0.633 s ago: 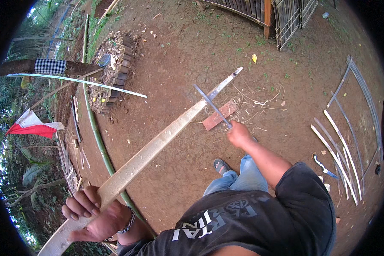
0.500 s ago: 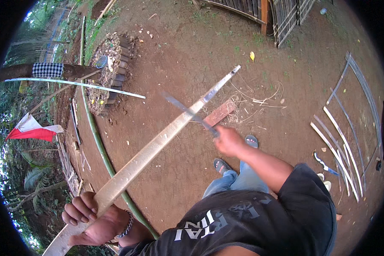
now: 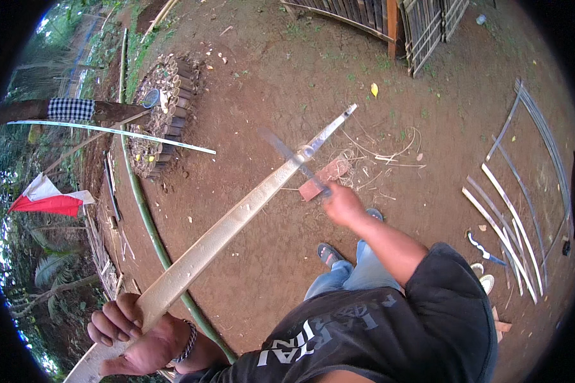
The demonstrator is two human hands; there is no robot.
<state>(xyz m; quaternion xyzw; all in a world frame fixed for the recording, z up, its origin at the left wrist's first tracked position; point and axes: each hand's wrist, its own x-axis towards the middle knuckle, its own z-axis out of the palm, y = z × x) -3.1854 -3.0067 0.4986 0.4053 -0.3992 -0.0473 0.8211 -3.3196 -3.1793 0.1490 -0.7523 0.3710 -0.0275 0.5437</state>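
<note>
My left hand [image 3: 140, 338] is closed round the near part of a long, flat pale strip [image 3: 217, 236] that looks like split bamboo. The strip slants away to the upper right, narrowing to a thin tip. In my right hand [image 3: 345, 205] is a knife [image 3: 275, 142], its blade smeared by motion. The blade crosses the strip a little below the tip; whether it touches cannot be made out. A reddish brick [image 3: 312, 186] lies on the ground beyond my right hand, with curled shavings [image 3: 364, 167] around it.
On the right lie several pale strips [image 3: 501, 223], long grey strips [image 3: 543, 124] and a white-handled knife [image 3: 482, 249]. A green bamboo pole [image 3: 148, 220] runs down the left. Farther off are a bamboo-edged bed [image 3: 179, 102] and a slatted bamboo structure [image 3: 421, 38].
The knife has moved along the strip toward its far tip. My left hand keeps its hold, and the whole view has shifted slightly.
</note>
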